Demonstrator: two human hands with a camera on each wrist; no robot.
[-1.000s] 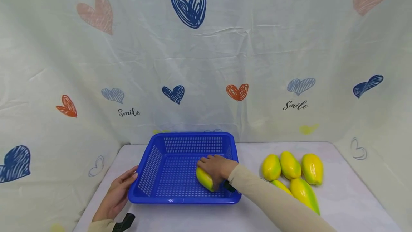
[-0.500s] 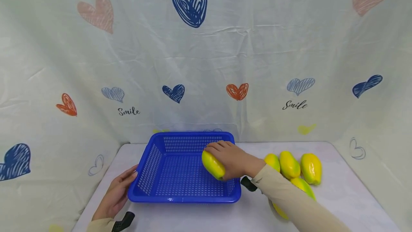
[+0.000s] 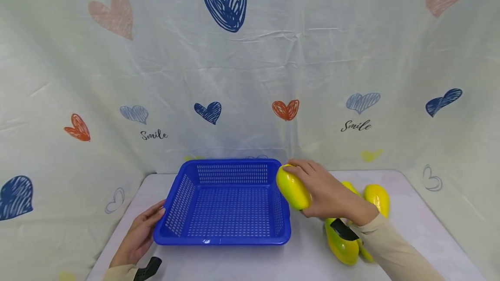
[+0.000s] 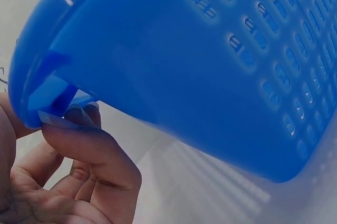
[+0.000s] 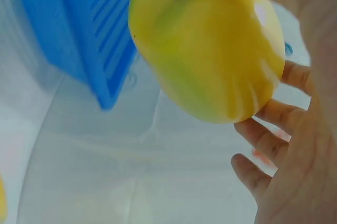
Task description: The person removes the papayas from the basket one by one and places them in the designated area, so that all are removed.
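Note:
Yellow-green and glossy, a papaya (image 3: pixel 293 187) is in my right hand (image 3: pixel 328 192), raised just past the right rim of a blue plastic basket (image 3: pixel 220 241). In the right wrist view, the thumb lies over the dark stem end of the papaya (image 5: pixel 210 50) and the fingers curve along its far side. My left hand (image 3: pixel 138 233) holds the basket's left rim. The left wrist view shows thumb and fingers pinching the edge of the basket (image 4: pixel 142 61). Nothing lies on the basket's slotted floor.
Several more papayas (image 3: pixel 341 246) rest on the white table (image 3: pixel 222 266) at the right, partly hidden by my right forearm. A pale curtain (image 3: pixel 242 68) printed with hearts hangs behind the table and at its sides.
My right hand has lifted the papaya up out of the basket and carried it to the right, beyond the rim. The left hand has stayed on the basket.

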